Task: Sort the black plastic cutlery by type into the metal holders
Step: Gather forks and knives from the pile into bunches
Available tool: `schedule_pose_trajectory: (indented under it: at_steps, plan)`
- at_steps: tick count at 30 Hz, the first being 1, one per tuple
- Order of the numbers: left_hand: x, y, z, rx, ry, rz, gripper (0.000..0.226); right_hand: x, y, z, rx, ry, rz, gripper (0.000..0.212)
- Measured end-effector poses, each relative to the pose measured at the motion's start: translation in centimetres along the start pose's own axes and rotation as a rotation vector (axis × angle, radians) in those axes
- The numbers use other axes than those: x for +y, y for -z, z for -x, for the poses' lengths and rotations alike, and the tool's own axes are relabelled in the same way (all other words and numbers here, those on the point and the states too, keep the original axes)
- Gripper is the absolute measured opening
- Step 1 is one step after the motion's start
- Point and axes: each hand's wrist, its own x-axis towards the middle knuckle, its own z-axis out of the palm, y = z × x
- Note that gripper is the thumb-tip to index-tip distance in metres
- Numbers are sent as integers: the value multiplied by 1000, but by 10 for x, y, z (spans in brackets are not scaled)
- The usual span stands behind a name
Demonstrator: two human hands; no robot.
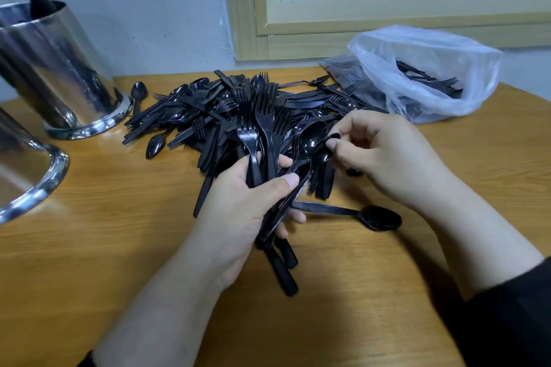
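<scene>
A heap of black plastic cutlery [214, 110] lies on the wooden table [104, 247]. My left hand [250, 208] grips a bundle of forks and spoons [262, 134], tines and bowls pointing away from me, handles sticking out below the palm. My right hand [384, 155] pinches the bowl of a black spoon [323, 153] beside that bundle. One loose spoon [357, 214] lies on the table between my hands. Two metal holders stand at the left: one [50, 68] at the back with dark cutlery showing over its rim, one [26, 170] at the frame edge.
A clear plastic bag [423, 68] with more black cutlery lies at the back right, under a wooden window frame [328, 24]. The wall runs behind the table. Bare wood shows along the near edge and at the right.
</scene>
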Motion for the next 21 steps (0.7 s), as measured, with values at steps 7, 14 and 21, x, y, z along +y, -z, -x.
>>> schedule_pose_trajectory:
  at_steps: [7,14,21]
  plan:
    - [-4,1,-2,-15,-19,-77,19,-1,-4,0,85,-23,-8,11]
    - [-5,0,0,-13,-76,-107,15,-8,-5,3,132,-23,3,12]
    - [-2,0,4,11,-113,-108,13,-5,45,65,142,-205,450,32]
